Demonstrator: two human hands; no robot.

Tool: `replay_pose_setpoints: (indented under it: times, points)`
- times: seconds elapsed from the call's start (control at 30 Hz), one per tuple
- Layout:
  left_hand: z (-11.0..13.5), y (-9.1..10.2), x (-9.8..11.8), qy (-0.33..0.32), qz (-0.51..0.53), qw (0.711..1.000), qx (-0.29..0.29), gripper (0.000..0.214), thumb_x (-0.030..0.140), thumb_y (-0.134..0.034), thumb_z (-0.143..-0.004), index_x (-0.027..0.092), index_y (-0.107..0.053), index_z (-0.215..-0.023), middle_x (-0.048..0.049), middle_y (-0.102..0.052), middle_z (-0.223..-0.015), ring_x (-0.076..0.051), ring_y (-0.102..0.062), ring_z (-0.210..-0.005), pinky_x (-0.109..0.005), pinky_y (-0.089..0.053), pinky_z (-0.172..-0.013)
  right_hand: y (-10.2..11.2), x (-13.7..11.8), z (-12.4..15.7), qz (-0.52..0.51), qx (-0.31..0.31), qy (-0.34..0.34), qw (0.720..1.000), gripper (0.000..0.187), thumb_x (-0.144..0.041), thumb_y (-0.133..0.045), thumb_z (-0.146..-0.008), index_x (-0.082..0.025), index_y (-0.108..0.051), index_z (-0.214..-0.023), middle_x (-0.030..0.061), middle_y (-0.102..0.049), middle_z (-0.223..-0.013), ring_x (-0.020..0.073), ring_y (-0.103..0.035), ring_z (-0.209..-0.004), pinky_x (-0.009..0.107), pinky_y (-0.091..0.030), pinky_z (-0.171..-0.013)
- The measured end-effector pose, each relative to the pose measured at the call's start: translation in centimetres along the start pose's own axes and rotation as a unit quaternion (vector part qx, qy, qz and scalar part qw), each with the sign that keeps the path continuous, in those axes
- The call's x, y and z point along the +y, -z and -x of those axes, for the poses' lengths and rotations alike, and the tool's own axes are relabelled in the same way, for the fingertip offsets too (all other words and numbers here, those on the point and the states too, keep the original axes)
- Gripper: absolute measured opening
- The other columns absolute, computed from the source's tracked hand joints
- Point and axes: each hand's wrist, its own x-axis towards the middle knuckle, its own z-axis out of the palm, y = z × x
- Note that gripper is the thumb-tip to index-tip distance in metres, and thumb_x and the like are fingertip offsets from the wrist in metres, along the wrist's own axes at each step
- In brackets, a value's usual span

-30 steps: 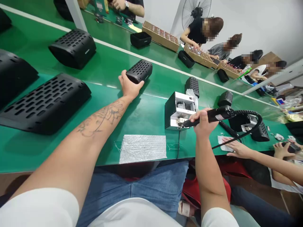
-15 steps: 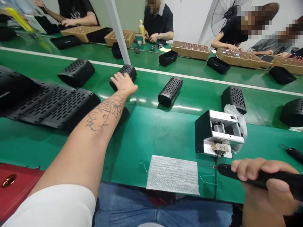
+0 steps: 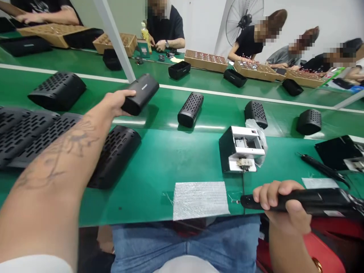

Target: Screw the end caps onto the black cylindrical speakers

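My left hand [image 3: 118, 102] is closed around the near left end of a black speaker housing [image 3: 143, 91], lifted a little above the green belt with its smooth, logo-marked side up. In my right hand [image 3: 284, 206] lies a black electric screwdriver [image 3: 315, 201], level, its bit pointing left. Just left of the bit, a white foam sheet [image 3: 200, 200] lies flat on the green bench. Behind the screwdriver stands a black-and-white screw feeder [image 3: 241, 148]. Another black housing [image 3: 118, 155], slotted side up, rests on the bench beyond my left forearm.
More slotted housings [image 3: 191, 109] sit spaced along the belt [image 3: 167, 102]. Several stand side by side at left [image 3: 36, 129]. A second screwdriver [image 3: 324, 167] lies at right. A slanted grey post [image 3: 116, 41] rises behind the held housing. Co-workers sit across, behind cardboard trays [image 3: 206, 60].
My left hand, earlier spread over the housing on the belt, now grips it, raised and turned smooth side up. My right hand still holds the screwdriver. The view has shifted right.
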Motion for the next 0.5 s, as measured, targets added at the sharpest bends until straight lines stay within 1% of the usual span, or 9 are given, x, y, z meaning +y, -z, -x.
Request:
replay_pose_setpoints:
  times: [0.07,0.1,0.13,0.17,0.23,0.3,0.33,0.4,0.5]
  points:
    - [4.5,1.0,1.0,0.027,0.016,0.999,-0.015,0.083,0.064,-0.072,-0.095,-0.002,-0.063,-0.144,-0.0136,-0.080,-0.118,-0.024,-0.076,-0.103,-0.062,-0.075,-0.098,-0.2,-0.8,1.2,-0.028,-0.031,0.003,0.999,0.021,-0.049,-0.086,-0.098,-0.028,-0.081,-0.099,-0.0066,-0.061,-0.059,0.0145,-0.057,-0.040,0.032,-0.058,-0.049]
    - [7.2,1.5,1.3,0.016,0.016,1.000,-0.014,0.089,0.065,-0.076,-0.090,0.002,-0.063,-0.152,-0.0147,-0.079,-0.130,-0.028,-0.077,-0.110,-0.065,-0.073,-0.105,-0.2,-1.3,1.8,-0.039,-0.048,0.008,0.998,0.022,-0.049,-0.086,-0.099,-0.028,-0.081,-0.100,-0.0071,-0.062,-0.059,0.0138,-0.058,-0.040,0.031,-0.058,-0.050]
    - [10.3,1.9,1.3,-0.021,-0.001,1.000,0.011,0.095,0.065,-0.082,-0.083,0.008,-0.065,-0.157,-0.0140,-0.078,-0.139,-0.033,-0.077,-0.121,-0.068,-0.069,-0.114,-0.2,-1.8,2.4,-0.046,-0.062,0.014,0.997,0.022,-0.049,-0.086,-0.100,-0.028,-0.081,-0.101,-0.0075,-0.062,-0.060,0.0133,-0.057,-0.040,0.030,-0.058,-0.051]
    - [13.6,2.1,1.1,-0.085,-0.050,0.995,0.034,0.103,0.066,-0.088,-0.077,0.015,-0.066,-0.163,-0.0128,-0.076,-0.148,-0.039,-0.074,-0.134,-0.070,-0.062,-0.126,-0.1,-2.5,3.0,-0.050,-0.071,0.024,0.996,0.021,-0.049,-0.085,-0.101,-0.028,-0.080,-0.102,-0.0078,-0.062,-0.061,0.0131,-0.057,-0.040,0.030,-0.058,-0.051]
    - [20.1,1.8,0.3,-0.226,-0.113,0.967,0.019,0.115,0.067,-0.094,-0.071,0.025,-0.062,-0.173,-0.0117,-0.071,-0.157,-0.048,-0.068,-0.149,-0.073,-0.050,-0.138,0.0,-3.9,4.1,-0.050,-0.083,0.047,0.994,0.021,-0.049,-0.083,-0.103,-0.028,-0.080,-0.103,-0.0081,-0.061,-0.061,0.0130,-0.056,-0.039,0.030,-0.057,-0.050]
    - [26.1,0.3,-0.8,-0.340,-0.101,0.934,-0.046,0.109,0.066,-0.092,-0.080,0.036,-0.056,-0.178,-0.0104,-0.070,-0.157,-0.047,-0.070,-0.148,-0.069,-0.055,-0.135,0.3,-5.3,4.8,-0.038,-0.099,0.071,0.992,0.021,-0.050,-0.083,-0.103,-0.029,-0.079,-0.103,-0.0086,-0.060,-0.060,0.0125,-0.053,-0.037,0.030,-0.055,-0.048]
    - [28.7,-0.9,-1.4,-0.375,-0.086,0.919,-0.083,0.107,0.065,-0.091,-0.084,0.040,-0.051,-0.181,-0.0104,-0.069,-0.157,-0.045,-0.071,-0.145,-0.067,-0.060,-0.131,0.6,-6.0,5.1,-0.030,-0.105,0.083,0.991,0.022,-0.052,-0.082,-0.103,-0.030,-0.079,-0.103,-0.0091,-0.060,-0.059,0.0121,-0.051,-0.035,0.030,-0.053,-0.046]
    - [32.9,-3.7,-2.5,-0.402,-0.062,0.901,-0.150,0.109,0.056,-0.091,-0.089,0.042,-0.042,-0.185,-0.0126,-0.068,-0.157,-0.043,-0.073,-0.143,-0.062,-0.067,-0.124,1.1,-7.0,5.5,-0.012,-0.128,0.097,0.987,0.024,-0.056,-0.082,-0.103,-0.032,-0.080,-0.104,-0.0094,-0.060,-0.058,0.0117,-0.048,-0.033,0.031,-0.051,-0.043]
    - [36.7,-7.4,-3.7,-0.396,-0.037,0.892,-0.215,0.115,0.044,-0.094,-0.090,0.039,-0.035,-0.188,-0.0162,-0.065,-0.160,-0.043,-0.072,-0.147,-0.058,-0.070,-0.122,1.8,-7.4,5.8,0.004,-0.156,0.114,0.981,0.022,-0.056,-0.080,-0.105,-0.035,-0.081,-0.111,-0.0077,-0.064,-0.061,0.0134,-0.052,-0.035,0.033,-0.055,-0.044]
